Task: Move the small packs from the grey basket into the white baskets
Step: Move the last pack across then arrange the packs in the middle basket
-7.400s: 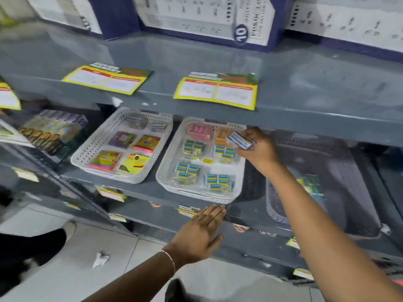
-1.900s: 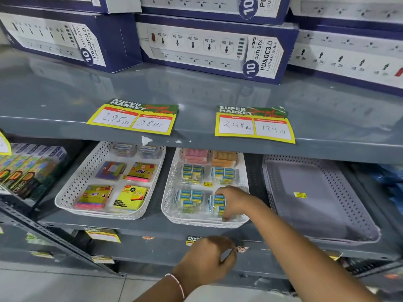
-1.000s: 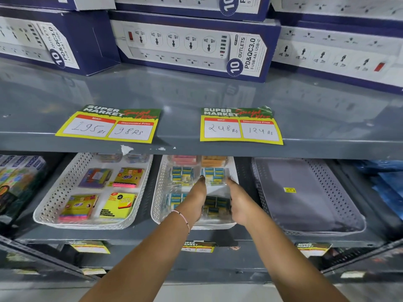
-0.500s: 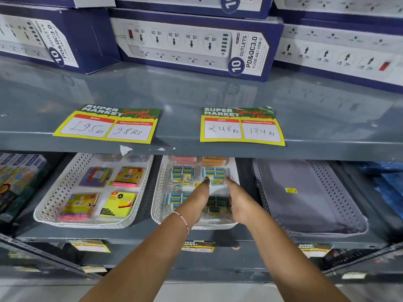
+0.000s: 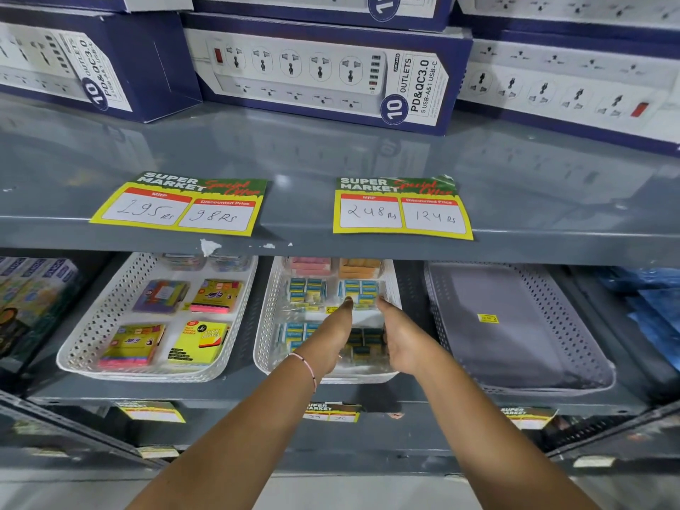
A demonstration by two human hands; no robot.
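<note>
The grey basket (image 5: pixel 574 325) on the right of the lower shelf holds only a small yellow sticker (image 5: pixel 487 318). The middle white basket (image 5: pixel 266 325) holds several blue-and-yellow small packs (image 5: pixel 307 292), plus pink and orange ones at the back. My left hand (image 5: pixel 331 336) and my right hand (image 5: pixel 401 336) are both inside this basket, flat with palms facing each other. They flank the near right stack of packs (image 5: pixel 362 344), and their fingertips reach the far right packs (image 5: pixel 358 288). Neither hand grips anything. The left white basket (image 5: pixel 110 314) holds sticky-note packs.
The grey upper shelf edge (image 5: pixel 331 248) overhangs the backs of the baskets, with two yellow price tags (image 5: pixel 401 211) on it. Blue power-strip boxes (image 5: pixel 323 71) stand on that upper shelf. Boxed goods (image 5: pixel 33 300) sit far left and blue plastic bags (image 5: pixel 651 311) far right.
My left hand has risen from the shelf edge into the middle white basket, opposite my right hand. Over the last half second both hands barely move. The packs seen in the grey basket earlier are gone.
</note>
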